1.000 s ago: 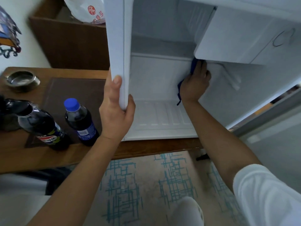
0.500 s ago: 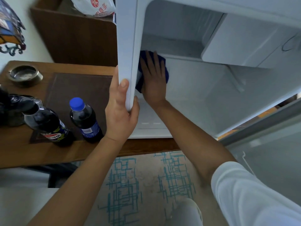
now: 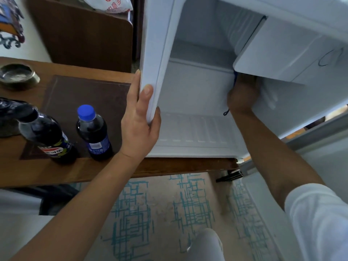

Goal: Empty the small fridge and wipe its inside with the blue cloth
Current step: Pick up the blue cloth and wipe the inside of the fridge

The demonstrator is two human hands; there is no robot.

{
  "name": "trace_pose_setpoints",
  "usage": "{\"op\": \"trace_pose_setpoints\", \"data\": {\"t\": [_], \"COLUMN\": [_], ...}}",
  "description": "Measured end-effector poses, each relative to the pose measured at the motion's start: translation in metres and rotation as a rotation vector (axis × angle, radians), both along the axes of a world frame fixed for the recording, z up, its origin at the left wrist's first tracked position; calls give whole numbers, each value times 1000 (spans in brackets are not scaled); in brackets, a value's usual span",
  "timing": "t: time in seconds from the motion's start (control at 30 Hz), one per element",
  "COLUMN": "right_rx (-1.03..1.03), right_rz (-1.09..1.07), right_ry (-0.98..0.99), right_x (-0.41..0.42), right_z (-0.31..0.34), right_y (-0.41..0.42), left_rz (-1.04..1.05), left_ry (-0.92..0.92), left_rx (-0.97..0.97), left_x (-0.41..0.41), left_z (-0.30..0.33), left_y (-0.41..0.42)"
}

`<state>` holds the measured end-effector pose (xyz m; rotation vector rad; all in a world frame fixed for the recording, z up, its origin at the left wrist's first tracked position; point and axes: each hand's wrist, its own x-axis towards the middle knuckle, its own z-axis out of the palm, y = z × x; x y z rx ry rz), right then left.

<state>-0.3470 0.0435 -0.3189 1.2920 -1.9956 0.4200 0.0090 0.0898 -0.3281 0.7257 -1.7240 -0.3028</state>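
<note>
The small white fridge (image 3: 190, 91) stands open on a wooden table, and its inside shows no items. My left hand (image 3: 139, 121) grips the fridge's left front edge, thumb inside and fingers outside. My right hand (image 3: 243, 95), blurred, reaches deep into the right side just under the freezer box (image 3: 282, 53) and presses the blue cloth (image 3: 234, 80) against the back wall. Only a thin blue strip and a dangling loop of the cloth show; the fingertips are hidden under the box.
Two dark cola bottles (image 3: 94, 132) (image 3: 49, 136) stand on a brown mat (image 3: 84, 95) left of the fridge. A metal ashtray (image 3: 17, 74) sits at the table's far left. The fridge door (image 3: 323, 159) hangs open at right. Patterned carpet lies below.
My right hand swept the cloth from the right side to the left of the back wall, then back to the right under the freezer box. My left hand stayed on the edge.
</note>
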Motion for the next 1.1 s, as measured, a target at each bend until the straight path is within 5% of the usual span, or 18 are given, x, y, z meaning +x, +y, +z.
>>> {"op": "trace_pose_setpoints", "data": {"t": [0.43, 0.7, 0.93, 1.1], "right_rx": [433, 459, 54, 72], "right_rz": [-199, -291, 211, 669], "right_ry": [212, 272, 7, -31], "right_x": [-38, -37, 36, 142], "right_z": [-12, -14, -10, -23], "right_y": [25, 23, 2, -35], "left_rz": [75, 82, 98, 90], "left_ry": [62, 73, 78, 74], "left_rx": [12, -20, -30, -51], "left_x": [-8, -7, -9, -8], "left_z": [-5, -4, -4, -5], "left_y": [6, 8, 10, 7]}}
